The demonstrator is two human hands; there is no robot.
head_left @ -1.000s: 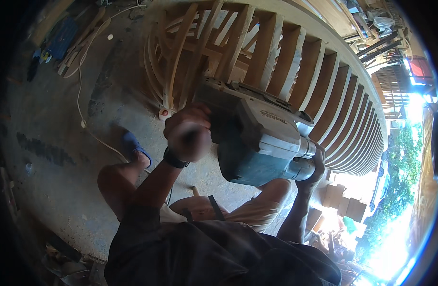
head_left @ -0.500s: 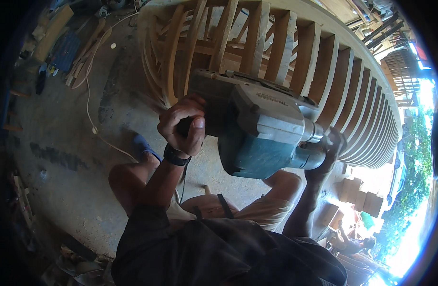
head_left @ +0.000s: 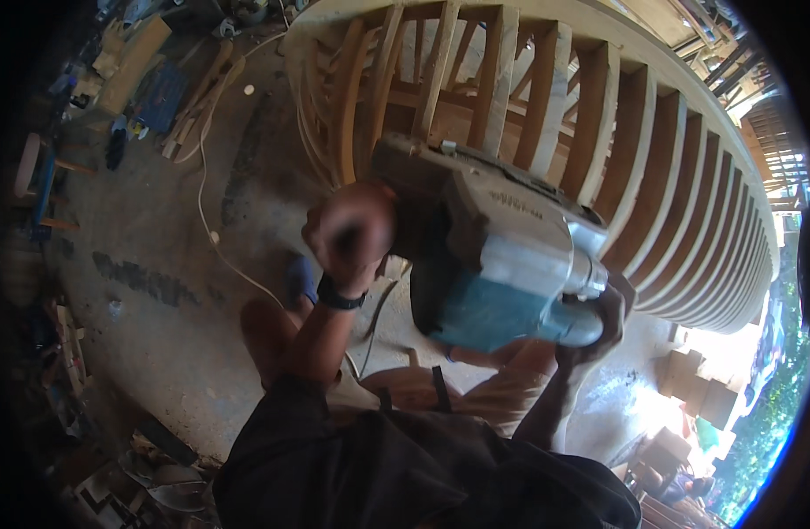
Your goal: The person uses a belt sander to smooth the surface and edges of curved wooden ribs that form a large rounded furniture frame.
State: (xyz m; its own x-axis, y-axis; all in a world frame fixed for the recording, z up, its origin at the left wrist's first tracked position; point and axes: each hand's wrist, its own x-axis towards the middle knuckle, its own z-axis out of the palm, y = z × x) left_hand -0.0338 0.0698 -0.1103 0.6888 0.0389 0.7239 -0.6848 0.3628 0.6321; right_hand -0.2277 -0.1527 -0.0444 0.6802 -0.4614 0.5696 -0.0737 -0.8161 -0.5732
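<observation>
A teal and grey belt sander is held between my two hands, tilted on its side, with its far side toward the wooden ribs. My left hand, blurred by motion, is closed around the handle at the sander's left end. At the other end, my right hand wraps round the rounded front grip. The ribs belong to a large curved slatted wooden frame. Its edge behind the tool is covered, so I cannot tell whether the sander touches it.
A pale cable runs across the concrete floor at left. Wood offcuts and a blue case lie at the far left. Cardboard boxes stand at right by the bright opening. My legs are bent below the sander.
The whole scene has shifted right and slightly down in view. The belt sander stays in both hands and sits a little lower. My left hand has turned and is now smeared by motion.
</observation>
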